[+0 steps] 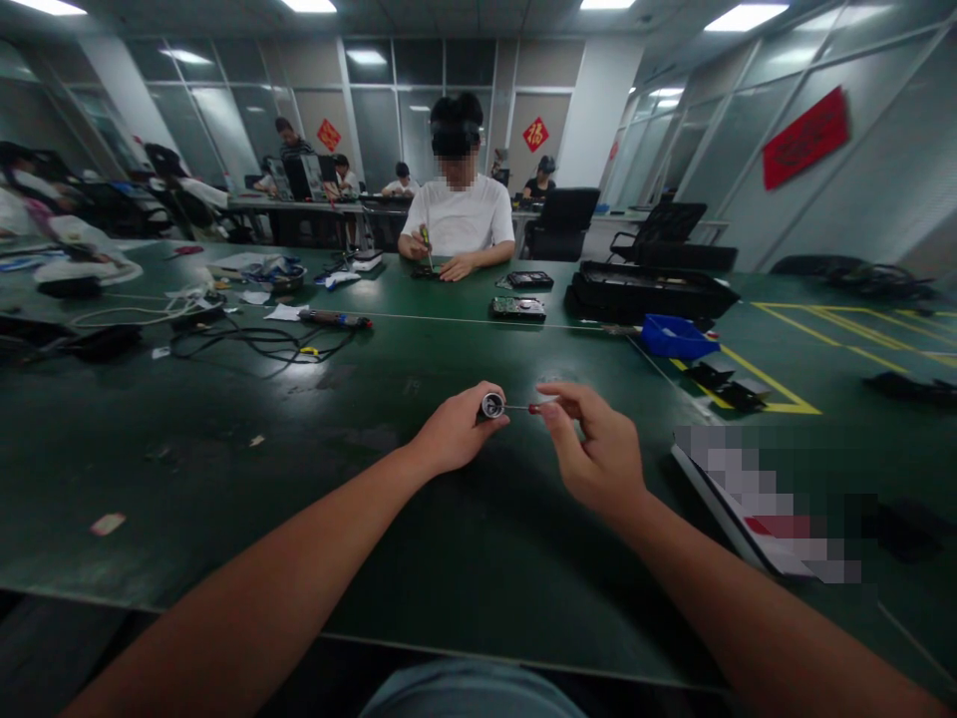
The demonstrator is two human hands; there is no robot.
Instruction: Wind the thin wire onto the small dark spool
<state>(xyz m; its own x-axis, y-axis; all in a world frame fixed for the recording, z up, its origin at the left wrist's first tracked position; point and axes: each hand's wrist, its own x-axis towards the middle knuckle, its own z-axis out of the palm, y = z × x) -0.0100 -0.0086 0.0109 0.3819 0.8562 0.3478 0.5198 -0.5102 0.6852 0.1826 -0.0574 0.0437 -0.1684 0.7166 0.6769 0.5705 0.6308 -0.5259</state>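
My left hand (460, 429) is closed around a small cylinder with a shiny metal rim (491, 405). Its round end faces me, and the inside looks dark; what it belongs to is hidden. Between thumb and fingertips, my right hand (602, 444) pinches the red handle of a thin screwdriver (533, 409). The slim shaft points left and meets the cylinder's right side; whether its tip sits in a screw I cannot tell. Both hands are held over the green table (419, 558).
Across the table a person in a white shirt (464, 214) works with a screwdriver. Two hard drives (518, 308), a black tray (650, 291) and a blue bin (679, 337) lie farther off. Black cables (261, 344) and an electric screwdriver (336, 319) are at left, a booklet (748, 499) at right.
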